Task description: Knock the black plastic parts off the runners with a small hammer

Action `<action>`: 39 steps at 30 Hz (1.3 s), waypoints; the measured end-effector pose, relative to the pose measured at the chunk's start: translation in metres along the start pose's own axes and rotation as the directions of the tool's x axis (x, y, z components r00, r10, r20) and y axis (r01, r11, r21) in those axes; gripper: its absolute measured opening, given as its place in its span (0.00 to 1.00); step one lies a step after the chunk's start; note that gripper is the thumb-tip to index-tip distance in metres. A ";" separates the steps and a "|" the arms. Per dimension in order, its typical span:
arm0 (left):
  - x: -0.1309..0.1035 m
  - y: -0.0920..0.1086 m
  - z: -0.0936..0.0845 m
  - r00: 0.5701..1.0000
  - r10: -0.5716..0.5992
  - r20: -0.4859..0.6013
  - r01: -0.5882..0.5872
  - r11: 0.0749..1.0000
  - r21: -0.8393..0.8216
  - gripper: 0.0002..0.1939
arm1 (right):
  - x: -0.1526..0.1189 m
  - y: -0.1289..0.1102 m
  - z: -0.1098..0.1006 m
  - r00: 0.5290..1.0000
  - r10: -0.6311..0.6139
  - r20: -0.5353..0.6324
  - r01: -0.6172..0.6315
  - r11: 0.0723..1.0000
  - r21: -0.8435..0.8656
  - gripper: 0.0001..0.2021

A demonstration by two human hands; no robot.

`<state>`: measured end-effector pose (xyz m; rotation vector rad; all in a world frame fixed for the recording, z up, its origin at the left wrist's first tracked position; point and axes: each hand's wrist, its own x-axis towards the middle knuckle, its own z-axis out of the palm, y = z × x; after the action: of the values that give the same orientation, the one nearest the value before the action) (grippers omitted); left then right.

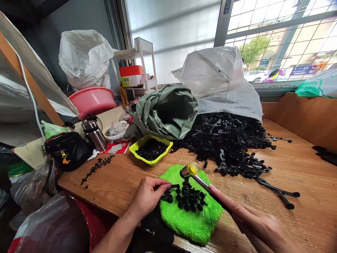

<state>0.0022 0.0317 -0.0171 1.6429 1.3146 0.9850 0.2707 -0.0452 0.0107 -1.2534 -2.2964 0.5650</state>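
My left hand point(152, 193) pinches a small black plastic part point(174, 187) at the left edge of a bright green cloth point(192, 228). On the cloth lies a cluster of black plastic pieces point(191, 199) with round heads. In my right hand point(250, 218) is a small mallet point(193, 169) with a metal head and a yellow face. Its head hangs over the far part of the cloth, above the cluster. My right index finger stretches along the handle, and the other fingers are mostly hidden behind the hand.
A yellow-green basket point(150, 162) of small black parts stands beyond the cloth. Behind it an open green woven sack point(168, 112) leans near a large heap of black strips point(226, 137). At left are a steel flask point(94, 135), a black bag point(68, 151) and a thin black strip point(97, 168).
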 end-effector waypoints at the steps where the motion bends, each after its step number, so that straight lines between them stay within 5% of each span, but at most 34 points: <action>1: 0.000 0.001 -0.001 1.000 0.015 0.000 -0.015 1.000 0.027 0.11 | 0.002 -0.002 0.000 1.000 -0.014 -0.016 0.014 0.999 -0.046 0.25; 5: -0.001 0.002 -0.003 0.998 0.053 0.043 -0.057 0.994 0.097 0.12 | 0.007 -0.007 0.002 1.000 -0.009 0.024 0.015 0.964 -0.264 0.28; 11: 0.001 0.003 -0.004 0.997 0.041 0.067 -0.049 0.990 0.129 0.13 | 0.011 -0.014 -0.001 0.987 -0.117 -0.109 0.084 0.960 -0.266 0.29; 15: 0.000 0.007 -0.005 0.994 0.061 0.085 -0.075 0.982 0.173 0.13 | 0.013 -0.014 0.002 0.999 -0.041 0.017 0.045 0.926 -0.375 0.32; 18: 0.000 0.006 -0.003 0.997 0.048 0.053 -0.055 0.990 0.129 0.12 | 0.013 -0.013 -0.004 0.999 -0.051 -0.014 0.046 0.967 -0.252 0.29; 26: 0.001 -0.005 0.003 0.991 -0.135 -0.017 0.119 0.919 -0.375 0.13 | 0.003 -0.001 -0.006 0.997 -0.014 -0.070 0.013 1.000 -0.009 0.24; 39: 0.001 -0.001 0.002 0.999 -0.002 0.037 0.004 0.998 -0.062 0.13 | -0.002 0.006 0.000 1.000 -0.007 -0.012 0.007 1.000 0.027 0.24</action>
<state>0.0036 0.0330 -0.0184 1.6044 1.2495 0.9790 0.2757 -0.0443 0.0066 -1.2322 -2.2752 0.5834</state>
